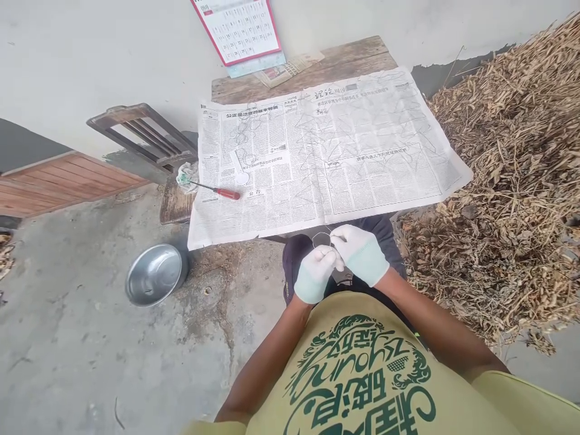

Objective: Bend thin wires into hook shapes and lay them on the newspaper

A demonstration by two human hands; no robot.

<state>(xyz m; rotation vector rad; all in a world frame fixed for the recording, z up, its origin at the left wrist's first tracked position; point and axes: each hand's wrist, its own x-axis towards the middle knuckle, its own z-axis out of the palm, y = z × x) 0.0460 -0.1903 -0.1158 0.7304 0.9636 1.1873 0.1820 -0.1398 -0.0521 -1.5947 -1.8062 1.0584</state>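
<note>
Both of my hands wear white gloves with pale green cuffs and meet above my lap, just off the front edge of the newspaper [272, 220]. A thin wire [321, 234], bent into a rounded loop, is pinched between the fingers of my left hand [316, 272] and my right hand [360, 249]. The fingertips nearly touch each other and partly hide the wire. On the newspaper lie several thin wire rings [244, 130] at the left and several bent wire pieces [362, 127] at the right. A red-handled screwdriver [226, 193] rests near its left edge.
Newspaper covers most of the wooden table [348, 60]. A crumpled cloth or paper [185, 176] lies by the screwdriver tip. A wooden chair [140, 136] and a metal basin [156, 275] are to the left. Dry plant stalks [498, 241] are heaped at right. A calendar [242, 30] stands behind.
</note>
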